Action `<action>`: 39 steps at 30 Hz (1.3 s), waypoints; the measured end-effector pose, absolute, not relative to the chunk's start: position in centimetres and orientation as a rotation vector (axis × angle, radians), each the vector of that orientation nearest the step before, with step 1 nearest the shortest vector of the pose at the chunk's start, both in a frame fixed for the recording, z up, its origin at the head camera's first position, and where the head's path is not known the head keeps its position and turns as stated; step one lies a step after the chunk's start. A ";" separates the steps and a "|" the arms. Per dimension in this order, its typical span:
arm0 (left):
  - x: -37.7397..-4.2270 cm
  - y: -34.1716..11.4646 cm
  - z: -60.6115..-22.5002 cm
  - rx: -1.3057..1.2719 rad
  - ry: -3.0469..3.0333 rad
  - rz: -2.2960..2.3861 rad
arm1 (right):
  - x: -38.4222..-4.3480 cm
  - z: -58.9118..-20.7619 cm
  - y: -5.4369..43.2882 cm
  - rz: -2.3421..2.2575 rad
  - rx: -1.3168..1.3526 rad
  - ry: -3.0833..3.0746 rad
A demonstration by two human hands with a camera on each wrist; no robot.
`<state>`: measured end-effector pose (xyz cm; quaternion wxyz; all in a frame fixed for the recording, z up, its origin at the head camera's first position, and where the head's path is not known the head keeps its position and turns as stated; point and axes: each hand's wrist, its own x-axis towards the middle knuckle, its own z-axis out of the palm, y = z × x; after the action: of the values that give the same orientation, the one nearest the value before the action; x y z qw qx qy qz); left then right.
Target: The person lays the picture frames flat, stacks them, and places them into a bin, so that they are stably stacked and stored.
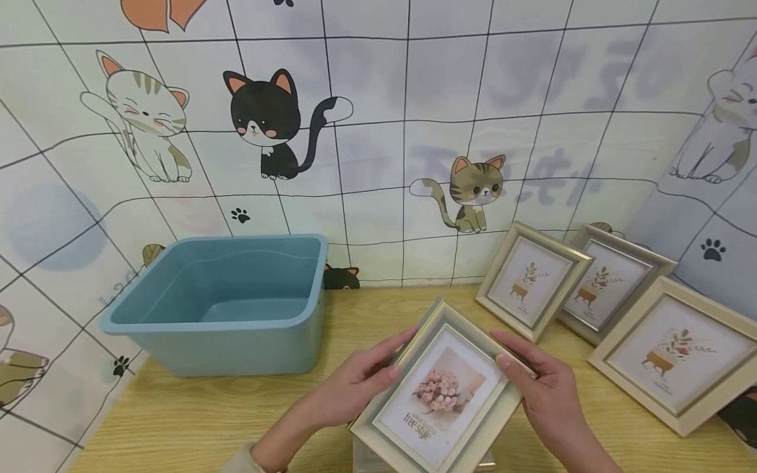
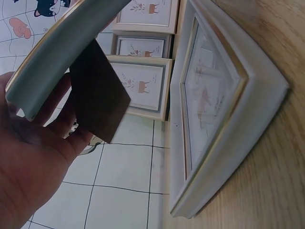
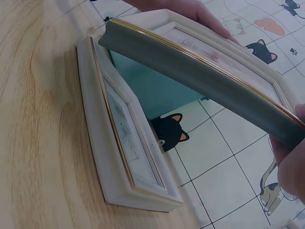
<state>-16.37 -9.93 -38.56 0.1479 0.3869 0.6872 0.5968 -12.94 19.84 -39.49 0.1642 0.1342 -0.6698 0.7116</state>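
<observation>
A cream picture frame [image 1: 384, 420] with a print of pink flowers and the words "free style" is held tilted above the table between both hands. My left hand [image 1: 357, 384] grips its left edge, thumb on the front. On the opposite edge, my right hand [image 1: 550, 387] pinches the frame with the thumb on its face. A dark flap [image 2: 97, 90] sticks out from its back in the left wrist view. Below, a second picture frame [image 3: 136, 157] lies on the table, mostly covered by the held one in the head view.
A blue plastic tub [image 1: 236, 348] stands at the back left of the wooden table [image 1: 236, 407]. Three frames with plant prints lean at the right: a small one [image 1: 526, 282], one behind it [image 1: 609, 282], and a larger one [image 1: 680, 355]. A cat-patterned wall covering [image 1: 378, 157] rises behind.
</observation>
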 end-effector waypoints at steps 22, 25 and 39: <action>-16.8 -11.1 -41.0 0.897 2.194 1.746 | -13.3 -40.3 19.9 2.183 -0.107 -1.895; -16.9 -11.3 -41.3 0.854 2.207 1.805 | -13.3 -40.5 19.9 2.188 -0.159 -1.889; -17.9 -11.5 -42.3 0.507 2.275 1.984 | -12.1 -42.5 19.8 1.900 -0.164 -2.267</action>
<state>-17.90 -11.51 -42.27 0.0403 0.1655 0.7426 0.6477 -12.14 19.77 -42.48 0.0896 -0.0552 -0.7622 0.6387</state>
